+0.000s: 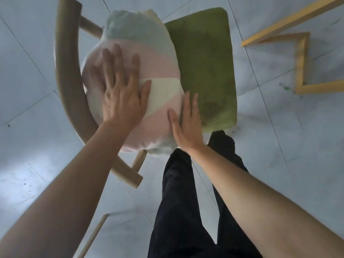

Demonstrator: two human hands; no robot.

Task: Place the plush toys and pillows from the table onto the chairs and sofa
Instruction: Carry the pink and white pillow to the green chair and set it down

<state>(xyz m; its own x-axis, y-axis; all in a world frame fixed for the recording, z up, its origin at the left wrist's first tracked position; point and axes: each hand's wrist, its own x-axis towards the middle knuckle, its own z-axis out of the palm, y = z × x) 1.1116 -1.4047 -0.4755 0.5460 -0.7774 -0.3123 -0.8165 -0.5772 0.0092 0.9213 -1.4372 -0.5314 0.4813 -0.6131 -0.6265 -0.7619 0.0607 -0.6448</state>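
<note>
Hands at work on a striped pillow, seen from above and taken from near to far. Nearest the viewer, two bare forearms reach forward over dark trouser legs (186, 202) and a pale tiled floor (279, 146). The left hand (121, 94) lies flat and spread on the upper face of the pillow (158, 62), palm down, fingers (111, 58) extended and not curled round anything; its outline is blurred. The right hand (186, 123) is likewise flat and unclenched, its edge set against the pillow's nearer right side, fingertips pointing away. Neither hand grips; both appear to press or steady.

The pillow, banded in pink, cream and pale blue-grey, rests under the left hand, leaning against the curved wooden backrest (68, 81) of a chair just left of that hand. Beyond the right hand's fingertips the chair's green seat cushion (204, 62) lies bare. Farther right, well apart from both hands, stands a yellow frame (301, 62) on the floor.

Handling, as judged: the pillow looks soft, light and compressible, dimpling under the palm; not fragile or slippery. Broad two-handed contact on opposite sides, or a pinch at a corner, would likely serve.
</note>
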